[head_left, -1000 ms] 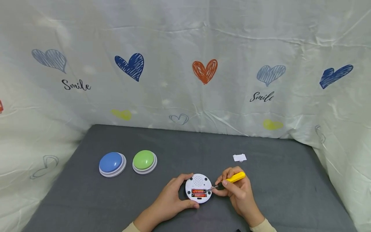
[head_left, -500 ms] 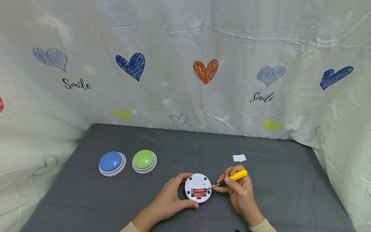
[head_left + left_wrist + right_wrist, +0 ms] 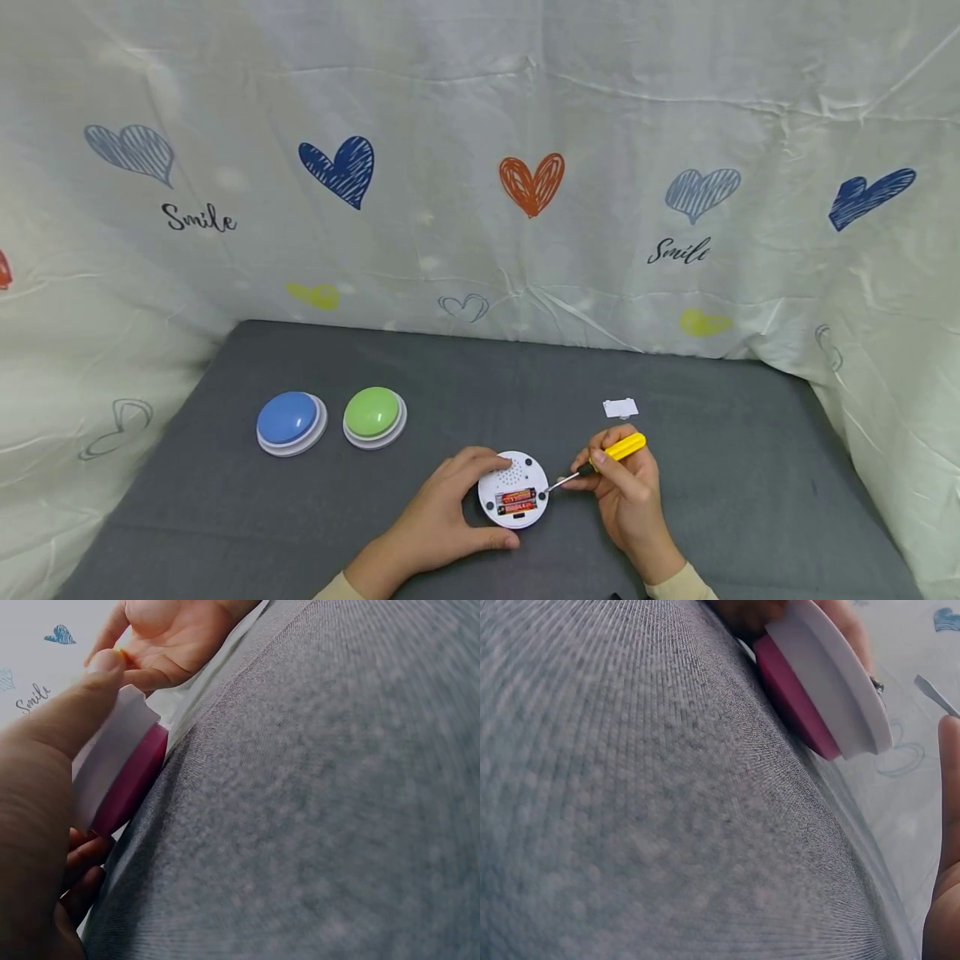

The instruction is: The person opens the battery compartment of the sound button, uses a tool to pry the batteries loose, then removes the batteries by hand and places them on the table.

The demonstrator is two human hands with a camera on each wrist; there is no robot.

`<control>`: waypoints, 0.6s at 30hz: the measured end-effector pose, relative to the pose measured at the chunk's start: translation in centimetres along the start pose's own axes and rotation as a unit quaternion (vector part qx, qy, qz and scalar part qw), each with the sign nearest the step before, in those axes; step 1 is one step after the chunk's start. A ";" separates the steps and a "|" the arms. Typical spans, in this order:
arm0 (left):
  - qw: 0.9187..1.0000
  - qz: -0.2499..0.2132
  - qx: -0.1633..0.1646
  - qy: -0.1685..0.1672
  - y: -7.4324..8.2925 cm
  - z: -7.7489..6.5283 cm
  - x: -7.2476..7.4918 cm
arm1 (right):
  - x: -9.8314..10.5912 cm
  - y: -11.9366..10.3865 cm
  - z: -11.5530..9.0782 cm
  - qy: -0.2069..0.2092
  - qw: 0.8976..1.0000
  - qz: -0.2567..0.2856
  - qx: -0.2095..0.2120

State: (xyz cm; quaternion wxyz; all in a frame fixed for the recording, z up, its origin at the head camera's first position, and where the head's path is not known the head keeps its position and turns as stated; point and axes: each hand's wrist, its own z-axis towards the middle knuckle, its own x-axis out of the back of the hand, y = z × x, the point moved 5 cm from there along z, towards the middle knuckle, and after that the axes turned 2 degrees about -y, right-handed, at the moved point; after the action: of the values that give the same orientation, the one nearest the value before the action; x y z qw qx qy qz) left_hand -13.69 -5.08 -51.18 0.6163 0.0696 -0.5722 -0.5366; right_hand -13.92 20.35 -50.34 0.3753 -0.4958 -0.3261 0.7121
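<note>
My left hand (image 3: 435, 521) grips a round push-button buzzer (image 3: 512, 482) turned upside down, its white underside facing up. The thumb is at the near edge, with a finger over the speaker holes. Two red batteries (image 3: 517, 501) lie in its uncovered compartment. The buzzer's pink dome (image 3: 791, 694) points down to the table in the right wrist view. My right hand (image 3: 626, 500) pinches a screwdriver (image 3: 625, 447) with a yellow handle. Its flat metal tip (image 3: 934, 691) stands apart from the white base in the right wrist view, just right of the batteries from above.
A blue buzzer (image 3: 287, 418) and a green buzzer (image 3: 372, 414) stand dome up on the left of the grey table (image 3: 480, 383). The small white battery cover (image 3: 620, 408) lies beyond my right hand. A dark object (image 3: 616, 596) shows at the bottom edge.
The screwdriver tip has drawn back rightward from the battery ends. My right hand has shifted slightly right. The buzzer has turned a little, and a left finger has moved onto its speaker holes.
</note>
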 end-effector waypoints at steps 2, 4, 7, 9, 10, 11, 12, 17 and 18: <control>1.000 -0.007 -0.002 0.004 0.1 0.0 0.0 | 0.0 0.0 0.0 -0.002 1.000 0.000 0.001; 1.000 -0.014 -0.004 0.010 0.1 0.0 0.1 | 0.0 0.0 0.0 -0.004 1.000 0.003 0.003; 0.999 -0.025 -0.001 0.021 0.2 0.1 0.2 | 0.1 0.0 0.0 -0.007 1.000 0.008 0.008; 0.999 -0.028 0.004 0.028 0.1 0.1 0.2 | 0.1 0.0 0.0 -0.008 1.000 0.011 0.011; 0.999 -0.030 0.009 0.032 0.1 0.1 0.2 | 0.1 0.0 0.0 -0.009 1.000 0.011 0.012; 0.999 -0.032 0.015 0.035 0.0 0.1 0.3 | 0.0 0.0 0.0 -0.009 1.000 0.010 0.012; 0.999 -0.035 0.020 0.037 0.0 0.2 0.3 | 0.0 0.0 0.0 -0.010 1.000 0.009 0.011; 0.998 -0.039 0.018 0.050 -0.1 0.1 0.5 | -0.1 0.0 0.0 -0.009 1.000 -0.003 0.007; 0.998 -0.039 0.014 0.050 -0.1 0.0 0.5 | -0.1 0.0 0.1 -0.009 1.000 -0.004 0.007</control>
State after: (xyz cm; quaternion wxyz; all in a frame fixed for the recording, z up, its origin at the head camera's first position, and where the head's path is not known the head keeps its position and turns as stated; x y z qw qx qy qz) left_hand -13.88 -5.46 -50.92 0.6221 0.1271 -0.5447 -0.5479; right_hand -13.95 20.27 -50.30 0.3785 -0.4851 -0.3266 0.7174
